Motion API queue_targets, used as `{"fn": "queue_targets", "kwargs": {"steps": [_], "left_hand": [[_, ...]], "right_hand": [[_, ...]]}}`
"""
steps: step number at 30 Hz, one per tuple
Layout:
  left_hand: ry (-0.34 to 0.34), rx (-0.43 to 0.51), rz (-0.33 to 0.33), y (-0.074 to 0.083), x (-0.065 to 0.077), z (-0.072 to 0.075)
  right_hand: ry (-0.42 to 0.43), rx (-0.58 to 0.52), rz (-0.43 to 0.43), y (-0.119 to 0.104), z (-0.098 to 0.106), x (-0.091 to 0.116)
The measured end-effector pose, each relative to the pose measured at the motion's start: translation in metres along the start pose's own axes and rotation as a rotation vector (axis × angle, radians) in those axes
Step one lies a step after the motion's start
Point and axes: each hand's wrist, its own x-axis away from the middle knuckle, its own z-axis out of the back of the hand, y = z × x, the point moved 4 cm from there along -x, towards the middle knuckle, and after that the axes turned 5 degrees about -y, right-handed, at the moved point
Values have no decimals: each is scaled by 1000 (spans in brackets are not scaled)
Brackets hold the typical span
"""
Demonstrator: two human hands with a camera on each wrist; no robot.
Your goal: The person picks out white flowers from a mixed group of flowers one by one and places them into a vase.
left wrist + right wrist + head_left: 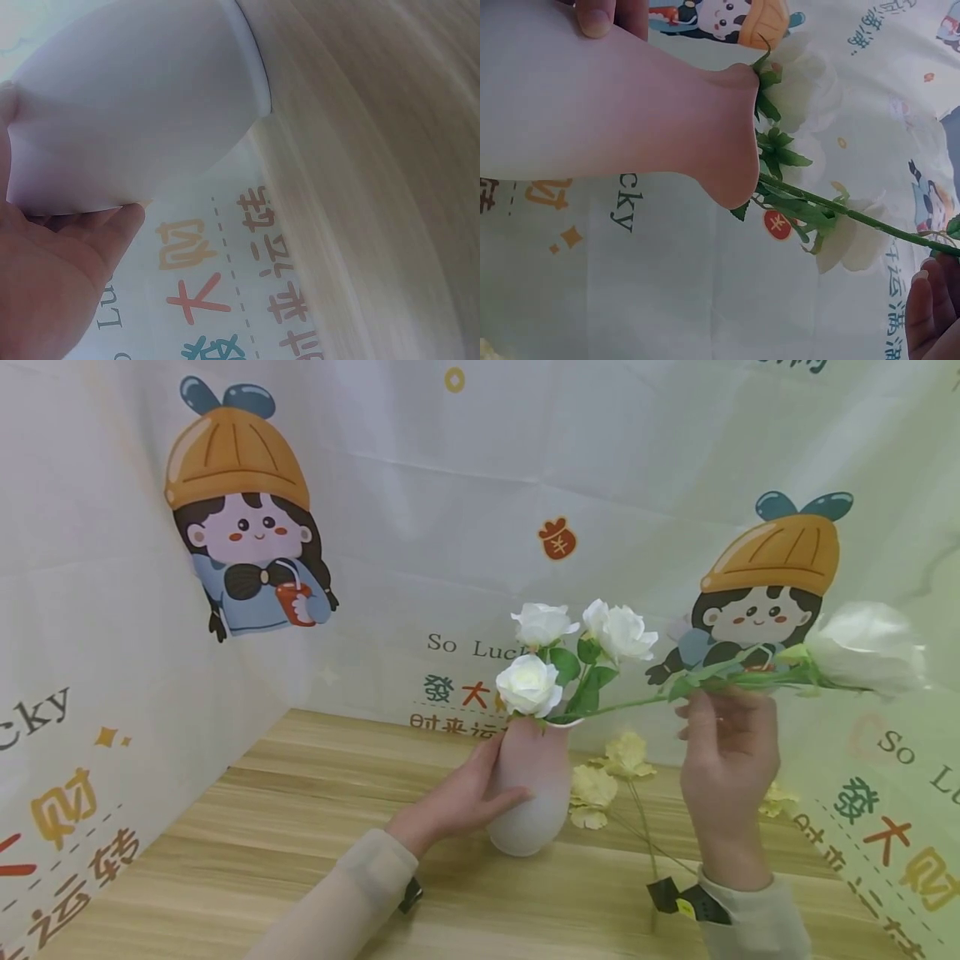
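Observation:
A pink-to-white vase [534, 793] stands on the wooden table, and my left hand [453, 802] grips its left side, thumb across the front. The left wrist view shows those fingers [116, 232] curled against the vase wall [142, 97]. Several white roses [528, 685] with green leaves stand in the vase mouth. To the right, my right hand [729, 756] holds a white rose [866, 647] by its stem, bloom pointing right. In the right wrist view that stem [855, 216] runs from the vase rim [744, 150] to my fingers. Its lower end is hidden at the vase mouth.
Yellow flowers [596, 789] on thin stems lie on the table right of the vase, partly behind my right wrist. Another yellow bloom [778, 799] lies farther right. A printed cloth [420, 527] hangs around the wooden table [300, 827] at the back and sides.

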Motion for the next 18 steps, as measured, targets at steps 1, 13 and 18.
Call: {"fn": "queue_targets", "kwargs": {"steps": [1, 13, 18], "left_hand": [[-1, 0, 1, 0, 0, 0], [18, -18, -12, 1, -1, 1], [15, -11, -9, 2, 0, 1]], "right_hand": [[-4, 4, -2, -5, -2, 0], [-73, 81, -48, -24, -28, 4], [-106, 139, -67, -12, -36, 9]]}}
